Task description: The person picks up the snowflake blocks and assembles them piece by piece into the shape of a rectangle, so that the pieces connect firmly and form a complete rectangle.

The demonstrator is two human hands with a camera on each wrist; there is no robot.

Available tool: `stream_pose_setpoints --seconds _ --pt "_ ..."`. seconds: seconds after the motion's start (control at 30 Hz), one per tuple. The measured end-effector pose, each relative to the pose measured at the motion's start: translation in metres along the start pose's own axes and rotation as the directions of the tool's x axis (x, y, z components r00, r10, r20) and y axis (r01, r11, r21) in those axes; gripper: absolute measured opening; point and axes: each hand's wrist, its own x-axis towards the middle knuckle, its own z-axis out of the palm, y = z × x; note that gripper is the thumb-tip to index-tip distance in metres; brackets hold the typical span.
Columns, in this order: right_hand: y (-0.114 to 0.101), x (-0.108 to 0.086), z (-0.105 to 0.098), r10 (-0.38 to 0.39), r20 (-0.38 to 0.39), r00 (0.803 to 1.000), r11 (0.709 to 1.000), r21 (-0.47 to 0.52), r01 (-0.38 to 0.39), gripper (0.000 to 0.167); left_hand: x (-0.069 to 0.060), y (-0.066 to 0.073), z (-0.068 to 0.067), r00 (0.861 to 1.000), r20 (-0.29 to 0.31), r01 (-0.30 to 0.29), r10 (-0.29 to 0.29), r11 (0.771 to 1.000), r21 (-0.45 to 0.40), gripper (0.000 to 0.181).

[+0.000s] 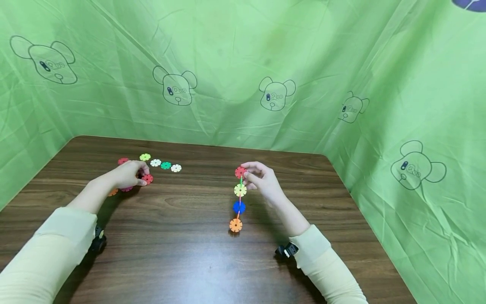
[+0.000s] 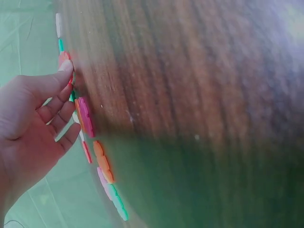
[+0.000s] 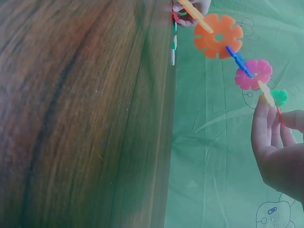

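Observation:
My right hand (image 1: 263,182) pinches a red notched disc (image 1: 240,172) at the far end of a chain of interlocked discs. Below it the chain runs toward me through a green disc (image 3: 280,98), a yellow one (image 1: 240,190), a pink one (image 3: 253,74), a blue one (image 1: 239,207) and orange ones (image 1: 236,225). The near end appears raised over the table. At the left, my left hand (image 1: 129,174) pinches another red disc (image 1: 147,179) between thumb and fingers, above loose discs that it partly covers.
Around the left hand lie a lime disc (image 1: 145,157), white discs (image 1: 155,162), a green disc (image 1: 166,165) and an orange disc (image 1: 112,192) on the brown wooden table (image 1: 182,253). A green printed curtain (image 1: 228,84) hangs behind and beside the table.

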Motion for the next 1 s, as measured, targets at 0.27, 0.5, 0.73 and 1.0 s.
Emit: stream_pose_setpoints --seconds 0.27,0.5,0.73,1.0 --pt "0.0 0.001 0.0 -0.01 0.017 1.0 1.0 -0.001 0.01 0.028 0.0 0.009 -0.001 1.0 -0.006 0.012 -0.012 0.999 -0.043 0.02" --pt "-0.001 0.001 0.003 -0.03 0.025 0.999 0.999 0.024 0.029 0.026 -0.003 0.023 -0.008 0.995 -0.097 -0.03 0.023 0.997 -0.072 0.012" --pt "0.001 0.001 0.003 -0.026 0.027 0.999 0.999 0.042 0.025 0.025 -0.004 0.043 -0.011 0.975 -0.218 -0.064 0.043 0.994 -0.091 0.013" --pt "-0.006 -0.001 0.007 -0.029 0.044 0.999 0.999 0.017 0.029 0.025 -0.001 0.084 -0.012 0.949 -0.309 -0.124 0.066 0.977 -0.172 0.009"
